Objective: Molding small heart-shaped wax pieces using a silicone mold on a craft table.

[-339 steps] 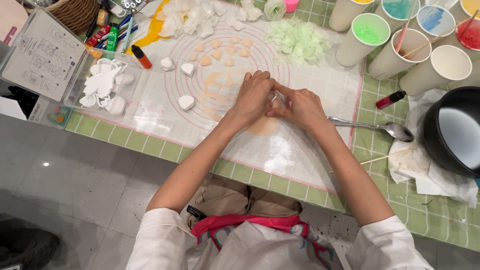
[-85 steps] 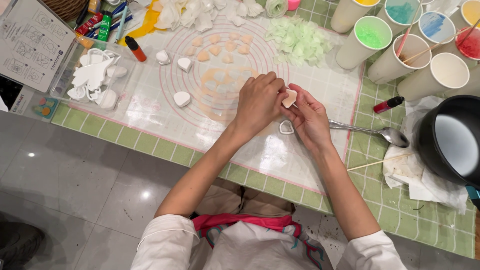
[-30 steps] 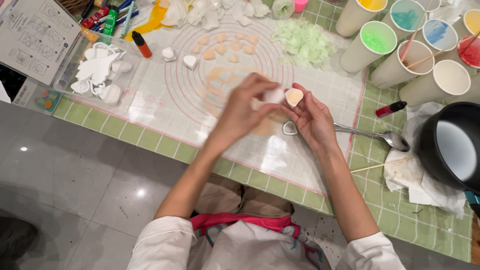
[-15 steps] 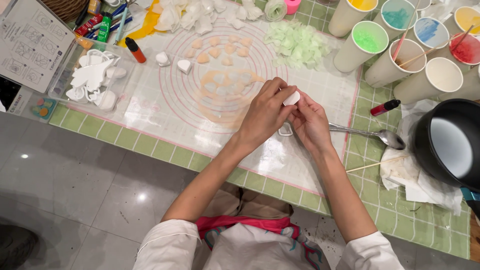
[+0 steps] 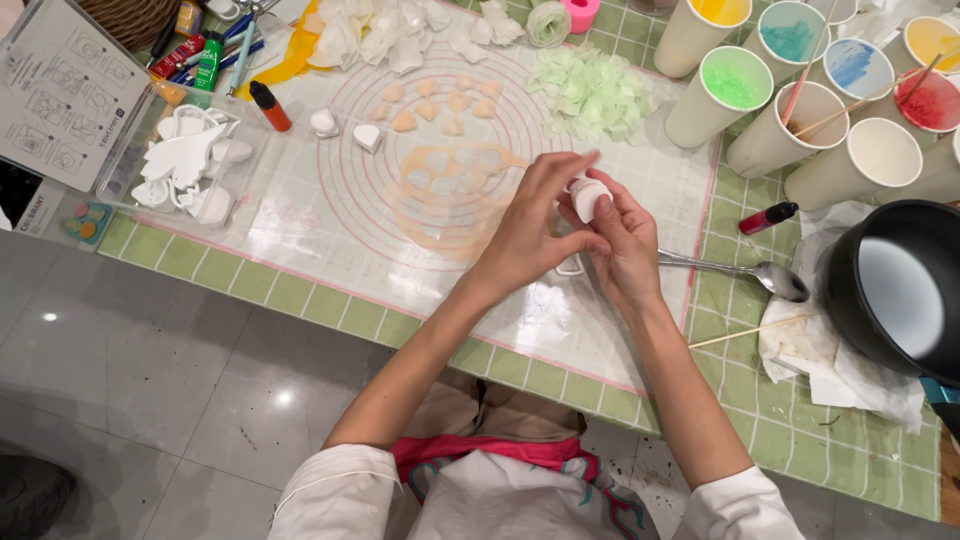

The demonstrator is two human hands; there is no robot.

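- Hands meeting over translucent baking mat [image 5: 300,215] w/ printed circles, above table edge.
- Right hand [image 5: 625,240] pinching small white cutter [image 5: 587,198] between thumb + fingers, raised off mat.
- Left hand [image 5: 530,225] curled, fingertips pressed on same cutter from left side.
- Rolled peach dough sheet [image 5: 450,195] w/ heart cut-outs lying just left of hands.
- Metal spoon [image 5: 740,272] on mat edge, just right of right hand.
- Paper cups [image 5: 725,95] w/ coloured contents far right, well apart.

Small white plunger cutter [image 5: 588,196], upright, pinched between both hands above translucent silicone mat [image 5: 300,215]
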